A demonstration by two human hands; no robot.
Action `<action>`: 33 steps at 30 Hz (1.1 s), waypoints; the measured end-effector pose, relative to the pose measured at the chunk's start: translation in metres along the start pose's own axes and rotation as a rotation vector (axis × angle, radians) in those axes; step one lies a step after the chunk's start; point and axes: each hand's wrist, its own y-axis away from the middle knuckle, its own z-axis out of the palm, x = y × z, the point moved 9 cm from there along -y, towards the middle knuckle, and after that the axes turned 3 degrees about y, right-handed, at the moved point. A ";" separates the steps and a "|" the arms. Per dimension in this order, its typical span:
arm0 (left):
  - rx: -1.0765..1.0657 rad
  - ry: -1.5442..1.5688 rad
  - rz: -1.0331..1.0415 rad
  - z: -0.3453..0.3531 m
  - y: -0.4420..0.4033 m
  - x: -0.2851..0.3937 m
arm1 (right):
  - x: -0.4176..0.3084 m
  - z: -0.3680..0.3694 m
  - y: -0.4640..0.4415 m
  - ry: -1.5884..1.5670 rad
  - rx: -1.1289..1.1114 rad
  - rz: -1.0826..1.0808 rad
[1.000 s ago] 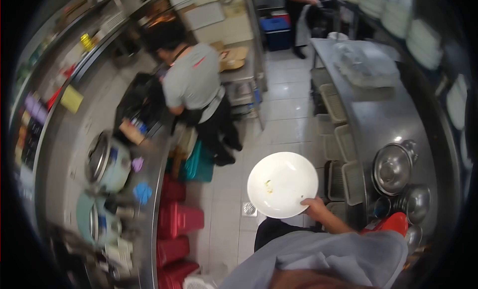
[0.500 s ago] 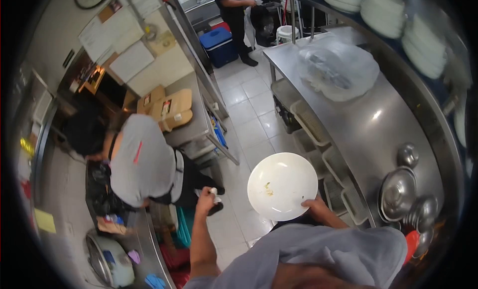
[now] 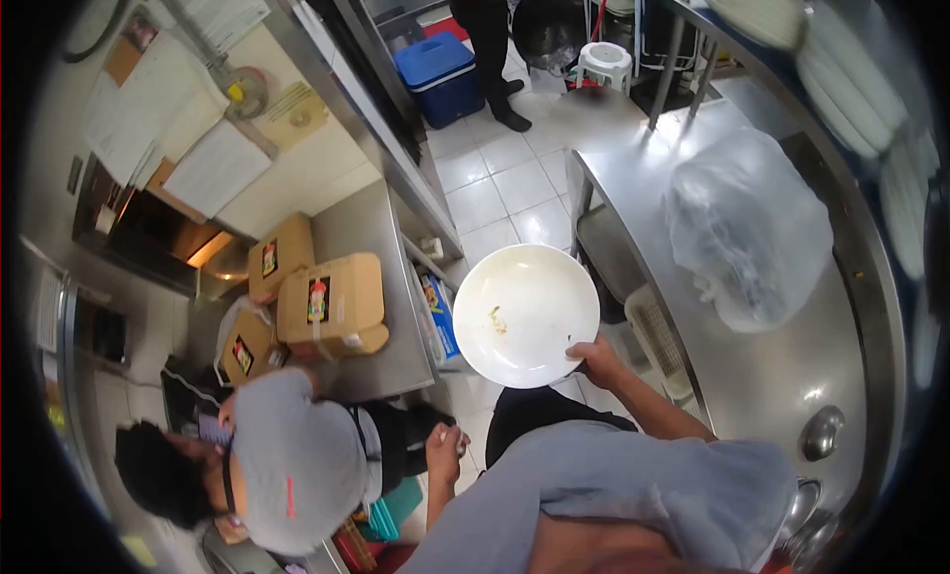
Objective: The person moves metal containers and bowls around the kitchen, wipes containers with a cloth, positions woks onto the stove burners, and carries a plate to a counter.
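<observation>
A round white plate (image 3: 529, 302) with a few food scraps on it is held out in front of me. My right hand (image 3: 597, 362) grips its near right rim, thumb on top. Lower and to the left, my left hand (image 3: 445, 453) is closed around a small white crumpled thing, mostly hidden by the fingers. This hand is apart from the plate and close to the legs of a co-worker in a grey shirt (image 3: 297, 465).
Cardboard boxes (image 3: 332, 302) stand on a steel table (image 3: 401, 351) at left. A steel counter (image 3: 737, 396) on my right bears a clear plastic bag (image 3: 747, 228) and a metal bowl (image 3: 821, 432). Ahead are a blue cooler (image 3: 440, 76), another person (image 3: 487, 49) and a white stool (image 3: 604, 61).
I have moved forward along the aisle, with the plate still in my right hand. The cooler and boxes appear nearer. The co-worker at left now appears lower in view.
</observation>
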 end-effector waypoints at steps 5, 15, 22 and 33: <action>-0.156 -0.062 0.321 0.098 -0.168 0.186 | -0.066 0.014 -0.087 -0.023 0.073 0.004; -0.485 -0.355 0.560 0.316 -0.377 0.530 | -0.202 0.022 -0.273 -0.016 0.162 -0.081; -0.155 -0.306 0.285 0.229 -0.521 0.480 | -0.279 0.061 -0.506 0.128 0.067 0.014; 0.060 0.207 0.516 0.282 -0.782 0.699 | -0.396 0.130 -0.790 0.185 -0.003 0.087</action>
